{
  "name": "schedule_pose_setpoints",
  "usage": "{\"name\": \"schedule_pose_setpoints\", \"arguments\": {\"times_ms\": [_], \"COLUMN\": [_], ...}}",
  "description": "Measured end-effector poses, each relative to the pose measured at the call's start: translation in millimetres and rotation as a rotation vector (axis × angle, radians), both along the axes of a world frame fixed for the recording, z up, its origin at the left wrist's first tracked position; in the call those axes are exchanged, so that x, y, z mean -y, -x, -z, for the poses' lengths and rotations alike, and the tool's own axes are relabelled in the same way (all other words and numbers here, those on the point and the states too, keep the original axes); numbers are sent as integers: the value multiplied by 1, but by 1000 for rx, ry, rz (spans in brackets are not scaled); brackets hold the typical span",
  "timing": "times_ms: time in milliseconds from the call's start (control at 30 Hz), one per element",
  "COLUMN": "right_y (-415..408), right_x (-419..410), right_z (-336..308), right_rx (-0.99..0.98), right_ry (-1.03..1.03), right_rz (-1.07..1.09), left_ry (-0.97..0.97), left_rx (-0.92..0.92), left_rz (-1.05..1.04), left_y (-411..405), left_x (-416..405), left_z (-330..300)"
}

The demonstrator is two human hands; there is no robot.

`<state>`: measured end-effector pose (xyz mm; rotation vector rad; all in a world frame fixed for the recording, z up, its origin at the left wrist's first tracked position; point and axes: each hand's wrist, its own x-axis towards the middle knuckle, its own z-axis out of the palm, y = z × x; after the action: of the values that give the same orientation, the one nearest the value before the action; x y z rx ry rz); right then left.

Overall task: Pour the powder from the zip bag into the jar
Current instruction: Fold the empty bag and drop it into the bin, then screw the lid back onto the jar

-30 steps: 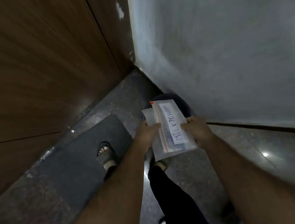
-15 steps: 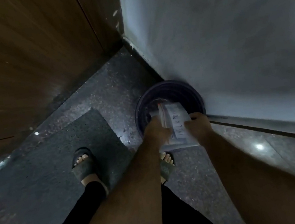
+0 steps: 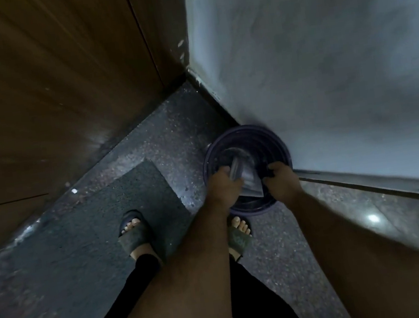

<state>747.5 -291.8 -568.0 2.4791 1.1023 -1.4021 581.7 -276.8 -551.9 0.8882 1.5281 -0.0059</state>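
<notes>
In the head view, a clear zip bag (image 3: 247, 180) is held tilted over the mouth of a round dark bin (image 3: 280, 141) that stands on the floor against the wall. It is blurred, and its label no longer shows. My left hand (image 3: 222, 184) grips the bag's left side. My right hand (image 3: 281, 179) is curled at the bag's right edge, above the bin's near rim; the blur hides whether it still grips the bag. No jar is in view.
A grey wall (image 3: 322, 48) rises right behind the bin, and a brown wooden panel (image 3: 45, 87) closes off the left. My sandalled feet (image 3: 134, 234) stand on a dark mat (image 3: 107, 208) and on speckled stone floor (image 3: 284, 256).
The view has dropped and closed in on the bin. Both hands have carried the bag forward and down over the bin's mouth, and the bag has turned so its label no longer faces up.
</notes>
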Motion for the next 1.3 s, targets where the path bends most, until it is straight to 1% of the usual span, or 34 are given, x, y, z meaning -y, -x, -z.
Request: {"name": "schedule_pose_setpoints", "arguments": {"times_ms": [200, 333, 467, 600, 733, 867, 1033, 1167, 1300], "right_y": [34, 51, 66, 86, 115, 153, 217, 282, 358], "right_x": [-21, -45, -71, -99, -131, -163, -194, -209, -216], "right_z": [-128, -227, -323, -411, -490, -561, -631, -672, -700], "right_rx": [-49, -82, -6, 108, 183, 179, 189, 165, 118], "right_ry": [-151, -269, -450, -646, -816, -936, -1072, -1146, -1194], "right_rz": [-149, -311, -514, -713, -830, -894, -968, -991, -1002], "left_ry": [-173, -339, -532, -734, -915, -1022, -1109, -1163, -1201], "left_rx": [-68, -157, -270, -415, -557, -653, -729, -762, -811], "left_rz": [157, 280, 357, 360, 328, 242, 155, 100, 66], "left_y": [38, 66, 98, 137, 174, 221, 292, 360, 428], "left_x": [-23, -43, -61, -65, -75, -87, -97, -98, -98], "left_z": [-130, -228, -329, -421, -497, -560, -618, -651, -679]}}
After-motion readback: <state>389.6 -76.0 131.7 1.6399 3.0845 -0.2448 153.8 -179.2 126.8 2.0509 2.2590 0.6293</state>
